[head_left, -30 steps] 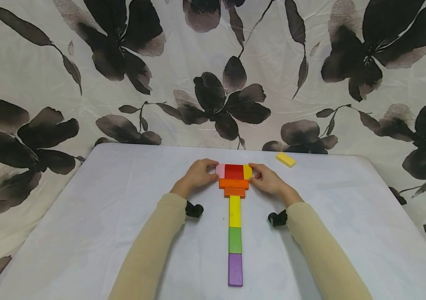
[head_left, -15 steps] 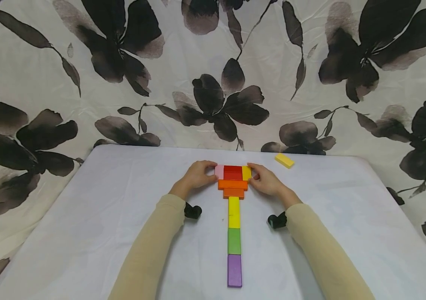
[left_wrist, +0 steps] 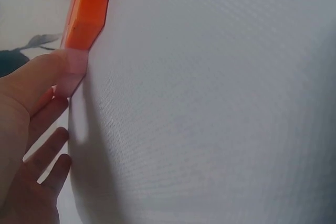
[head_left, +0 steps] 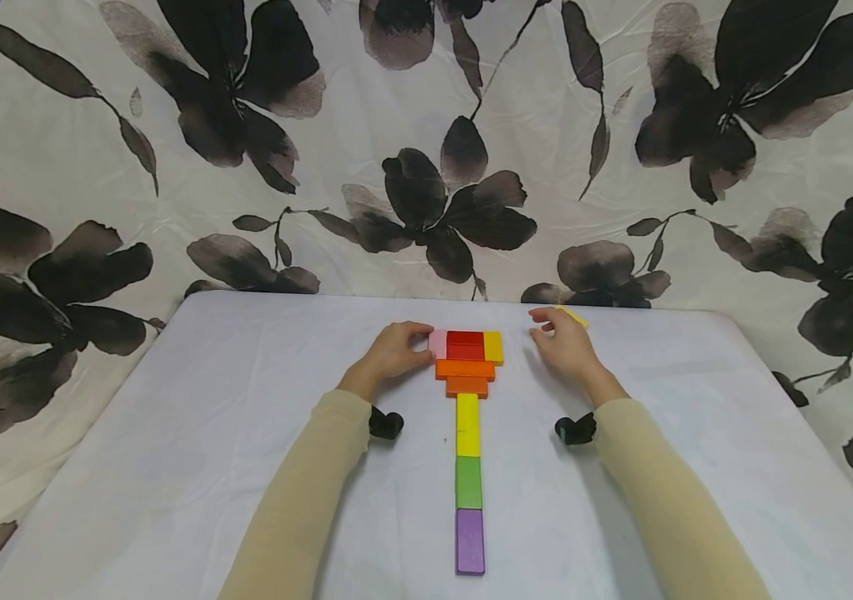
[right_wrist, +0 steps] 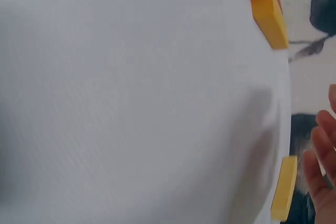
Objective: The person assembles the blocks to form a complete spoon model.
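Observation:
My left hand [head_left: 394, 348] pinches the pink block [head_left: 437, 343] between thumb and fingers, at the left end of the top row; the left wrist view shows the thumb [left_wrist: 47, 72] against it. Red pieces [head_left: 465, 345] sit in the middle of that row, and a yellow block [head_left: 494, 347] forms its right end. My right hand [head_left: 569, 346] is raised to the right of the row, holding nothing, fingers apart. Partly behind it lies a loose yellow block [right_wrist: 284, 188], close to the fingers in the right wrist view.
Below the row are two orange blocks [head_left: 465, 369], then a column of yellow [head_left: 467, 425], green [head_left: 469, 482] and purple [head_left: 469, 542] blocks. All lie on a white-covered table [head_left: 193, 467]. Floral cloth [head_left: 426, 100] hangs behind its far edge.
My right hand has let go of the yellow block at the row's right end and moved right, over toward the loose yellow block. The left hand has stayed on the pink block.

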A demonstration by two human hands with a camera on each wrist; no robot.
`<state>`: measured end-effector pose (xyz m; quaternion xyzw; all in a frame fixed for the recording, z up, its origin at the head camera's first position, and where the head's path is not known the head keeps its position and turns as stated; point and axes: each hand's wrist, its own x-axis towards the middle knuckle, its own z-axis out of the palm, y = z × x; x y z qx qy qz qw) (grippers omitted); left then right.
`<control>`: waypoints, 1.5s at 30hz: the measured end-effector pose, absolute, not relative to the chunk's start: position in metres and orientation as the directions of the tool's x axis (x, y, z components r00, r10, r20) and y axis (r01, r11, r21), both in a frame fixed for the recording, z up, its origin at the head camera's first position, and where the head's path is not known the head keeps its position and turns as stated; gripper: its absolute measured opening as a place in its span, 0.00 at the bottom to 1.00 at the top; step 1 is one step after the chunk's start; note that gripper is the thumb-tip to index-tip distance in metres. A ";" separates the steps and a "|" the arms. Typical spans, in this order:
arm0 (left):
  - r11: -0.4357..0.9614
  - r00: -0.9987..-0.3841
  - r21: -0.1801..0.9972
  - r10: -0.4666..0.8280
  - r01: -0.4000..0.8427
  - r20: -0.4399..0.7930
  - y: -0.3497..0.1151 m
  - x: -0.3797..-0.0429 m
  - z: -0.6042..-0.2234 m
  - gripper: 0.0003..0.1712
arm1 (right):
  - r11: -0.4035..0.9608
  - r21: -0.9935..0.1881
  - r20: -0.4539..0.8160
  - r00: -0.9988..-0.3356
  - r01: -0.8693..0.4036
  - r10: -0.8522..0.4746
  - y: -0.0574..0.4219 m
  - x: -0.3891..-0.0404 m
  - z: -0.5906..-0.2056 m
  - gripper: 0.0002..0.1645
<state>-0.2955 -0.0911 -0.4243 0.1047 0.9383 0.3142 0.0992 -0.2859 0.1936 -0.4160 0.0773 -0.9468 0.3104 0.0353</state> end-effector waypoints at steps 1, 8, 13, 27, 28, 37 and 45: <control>0.780 -0.959 0.613 0.256 0.129 -0.123 -0.091 -0.295 -0.424 0.29 | 0.802 -0.574 0.134 -0.985 -0.164 -0.106 0.198 -0.287 -0.415 0.22; 0.787 -0.958 0.602 0.260 0.135 -0.124 -0.092 -0.296 -0.425 0.29 | 0.838 -0.540 0.137 -0.991 -0.083 -0.010 0.218 -0.289 -0.414 0.25; 0.787 -0.957 0.602 0.260 0.135 -0.125 -0.092 -0.297 -0.425 0.29 | 0.848 -0.530 0.098 -0.994 -0.011 0.048 0.226 -0.290 -0.418 0.28; 0.789 -0.955 0.592 0.278 0.163 -0.108 -0.092 -0.297 -0.424 0.29 | 0.882 -0.462 0.063 -0.988 0.098 0.143 0.235 -0.296 -0.425 0.30; 0.788 -0.953 0.591 0.286 0.173 -0.101 -0.092 -0.297 -0.425 0.29 | 0.884 -0.457 0.064 -0.987 0.100 0.145 0.236 -0.296 -0.426 0.30; 0.786 -0.954 0.594 0.283 0.171 -0.099 -0.092 -0.296 -0.426 0.29 | 0.878 -0.455 0.053 -0.979 0.151 0.196 0.235 -0.300 -0.429 0.29; 0.790 -0.956 0.594 0.270 0.153 -0.114 -0.092 -0.295 -0.425 0.29 | 0.866 -0.461 0.026 -0.972 0.195 0.232 0.235 -0.301 -0.431 0.25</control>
